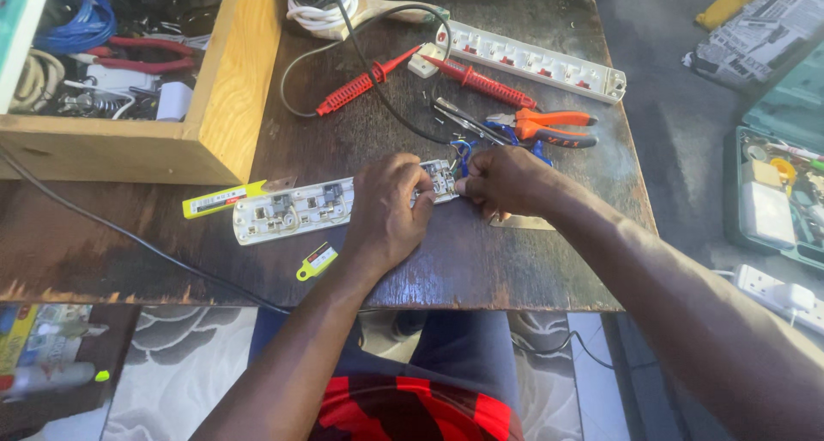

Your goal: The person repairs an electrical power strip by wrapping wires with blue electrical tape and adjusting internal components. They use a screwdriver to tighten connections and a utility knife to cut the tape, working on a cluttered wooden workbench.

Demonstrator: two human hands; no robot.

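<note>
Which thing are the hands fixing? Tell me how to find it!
Find the dark wooden table. At its middle, both hands pinch one end of a long white socket strip. Unlike the closed strip at the back, this one lies opened, showing its insides.

White power strip [296, 209], orange pliers [549, 125]

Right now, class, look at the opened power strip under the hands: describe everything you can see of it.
The opened power strip is a long white plastic body lying flat, slightly slanted, on the dark wooden table. Its cover is off, showing grey socket parts and metal contacts. The left hand covers its right part; the right hand pinches its right end. A yellow tool lies along its left end.
</note>
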